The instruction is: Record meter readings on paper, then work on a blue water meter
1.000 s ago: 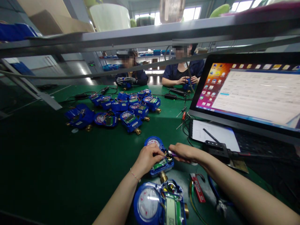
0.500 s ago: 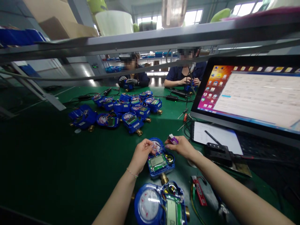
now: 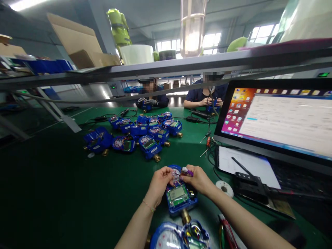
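A blue water meter (image 3: 181, 200) with a green display board lies open on the green table in front of me. My left hand (image 3: 160, 183) is pinched closed at its upper left, on thin wires by the dial. My right hand (image 3: 197, 179) is closed on a small purple and white battery (image 3: 187, 170) just above the meter. The two hands almost touch. A second open blue meter (image 3: 178, 238) lies at the bottom edge, nearest me.
Several blue meters (image 3: 145, 133) are heaped mid-table. A monitor (image 3: 280, 116) stands at right over a paper sheet (image 3: 246, 164) and black fixture (image 3: 252, 188). A white tape roll (image 3: 224, 188) and red battery (image 3: 228, 230) lie nearby. Two people (image 3: 178, 97) work opposite, under a shelf (image 3: 166, 67).
The view has tilted up, so everything sits lower in the picture. My right hand lifted the purple battery off the meter, then brought it in beside my left hand above the display.
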`<state>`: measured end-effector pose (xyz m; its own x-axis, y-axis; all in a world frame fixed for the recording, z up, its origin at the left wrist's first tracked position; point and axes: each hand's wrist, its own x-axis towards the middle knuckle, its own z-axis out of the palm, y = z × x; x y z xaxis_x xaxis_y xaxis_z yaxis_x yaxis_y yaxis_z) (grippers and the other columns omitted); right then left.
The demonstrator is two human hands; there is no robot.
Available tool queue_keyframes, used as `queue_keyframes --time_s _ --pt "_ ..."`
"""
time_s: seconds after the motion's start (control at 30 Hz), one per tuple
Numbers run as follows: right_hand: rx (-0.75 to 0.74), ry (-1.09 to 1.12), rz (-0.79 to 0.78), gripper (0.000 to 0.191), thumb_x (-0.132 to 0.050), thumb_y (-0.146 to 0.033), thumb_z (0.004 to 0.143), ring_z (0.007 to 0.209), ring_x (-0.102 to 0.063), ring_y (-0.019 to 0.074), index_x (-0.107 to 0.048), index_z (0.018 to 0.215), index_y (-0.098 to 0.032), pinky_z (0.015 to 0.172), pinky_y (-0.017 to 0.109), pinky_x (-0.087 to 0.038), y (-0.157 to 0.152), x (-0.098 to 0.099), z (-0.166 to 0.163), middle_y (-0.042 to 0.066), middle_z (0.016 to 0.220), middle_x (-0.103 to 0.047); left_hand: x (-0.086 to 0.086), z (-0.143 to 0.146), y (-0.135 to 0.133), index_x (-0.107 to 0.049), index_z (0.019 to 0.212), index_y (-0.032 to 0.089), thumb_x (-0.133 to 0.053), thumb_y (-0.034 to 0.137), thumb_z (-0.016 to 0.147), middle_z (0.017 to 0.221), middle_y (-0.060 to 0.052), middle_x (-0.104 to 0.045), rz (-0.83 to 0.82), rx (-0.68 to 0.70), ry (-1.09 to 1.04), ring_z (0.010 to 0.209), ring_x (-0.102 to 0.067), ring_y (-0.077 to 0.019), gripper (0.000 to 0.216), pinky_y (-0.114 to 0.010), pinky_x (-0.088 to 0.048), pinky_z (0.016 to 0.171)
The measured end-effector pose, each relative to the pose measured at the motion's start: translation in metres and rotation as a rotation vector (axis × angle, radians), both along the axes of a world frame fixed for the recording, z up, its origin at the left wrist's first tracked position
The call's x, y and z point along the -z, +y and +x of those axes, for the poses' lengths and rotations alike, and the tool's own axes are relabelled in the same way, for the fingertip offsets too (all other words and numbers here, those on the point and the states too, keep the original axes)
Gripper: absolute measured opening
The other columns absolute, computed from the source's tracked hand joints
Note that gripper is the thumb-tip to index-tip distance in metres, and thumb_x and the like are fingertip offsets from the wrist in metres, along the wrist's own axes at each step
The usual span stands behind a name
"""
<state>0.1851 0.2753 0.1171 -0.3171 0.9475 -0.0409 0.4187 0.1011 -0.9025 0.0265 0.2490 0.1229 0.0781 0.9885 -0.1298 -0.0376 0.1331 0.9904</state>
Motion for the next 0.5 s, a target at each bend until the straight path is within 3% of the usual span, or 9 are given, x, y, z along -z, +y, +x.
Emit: queue_keyframes --time_s 0.17,0.23,0.3,0.37,0.43,0.5 --pt "0.027 -0.026 0.058 0.015 -0.061 -0.027 0.065 0.061 -0.048 0.012 -0.05 0.061 -0.017 0.057 0.023 -0.035 -0.001 -0.006 0.006 -0.002 0.064 -0.049 0.0 0.0 0.003 -0.048 0.071 0.012 -0.051 0.048 0.07 0.048 0.001 -0.045 0.035 0.011 0.106 0.047 -0.04 -0.0111 0.035 -0.022 -0.031 0.052" --pt "0.058 -0.019 0.074 0.018 -0.061 -0.032 0.066 0.071 -0.051 0.0154 -0.057 0.073 -0.016 0.065 0.025 -0.037 -0.003 -0.004 0.014 0.001 0.073 -0.055 -0.004 -0.008 0.0 -0.05 0.084 0.011 -0.049 0.05 0.071 0.061 -0.004 -0.052 0.079 -0.013 0.191 0.054 -0.047 -0.0151 0.041 -0.025 -0.035 0.055" --pt "0.094 -0.022 0.054 0.026 -0.06 -0.039 0.066 0.075 -0.051 0.017 -0.059 0.08 -0.016 0.068 0.026 -0.037 -0.007 0.002 0.024 0.003 0.078 -0.057 -0.005 -0.021 -0.009 -0.043 0.112 0.012 -0.056 0.049 0.066 0.1 -0.013 -0.053 0.141 -0.068 0.335 0.08 -0.053 -0.0227 0.06 -0.031 -0.042 0.068" --pt "0.103 -0.054 -0.023 0.029 -0.058 -0.042 0.067 0.068 -0.049 0.0158 -0.058 0.075 -0.014 0.062 0.026 -0.035 -0.014 0.014 0.032 0.002 0.07 -0.055 0.0 -0.032 -0.02 -0.028 0.13 0.016 -0.069 0.042 0.053 0.13 -0.015 -0.032 0.15 -0.096 0.448 0.115 -0.037 -0.0311 0.091 -0.04 -0.035 0.093" --pt "0.089 -0.059 -0.12 0.031 -0.056 -0.045 0.068 0.061 -0.046 0.0135 -0.058 0.07 -0.014 0.056 0.025 -0.031 -0.025 0.027 0.036 0.0 0.061 -0.051 0.012 -0.039 -0.029 -0.012 0.136 0.015 -0.076 0.044 0.044 0.138 -0.018 -0.017 0.021 -0.053 0.41 0.123 -0.026 -0.0375 0.116 -0.048 -0.026 0.1" --pt "0.083 -0.013 -0.171 0.036 -0.057 -0.048 0.067 0.06 -0.046 0.0129 -0.06 0.073 -0.013 0.055 0.024 -0.031 -0.035 0.039 0.036 0.0 0.06 -0.052 0.025 -0.038 -0.034 -0.002 0.137 0.01 -0.076 0.056 0.041 0.139 -0.021 -0.014 -0.113 0.036 0.199 0.124 -0.025 -0.0398 0.129 -0.048 -0.031 0.098"
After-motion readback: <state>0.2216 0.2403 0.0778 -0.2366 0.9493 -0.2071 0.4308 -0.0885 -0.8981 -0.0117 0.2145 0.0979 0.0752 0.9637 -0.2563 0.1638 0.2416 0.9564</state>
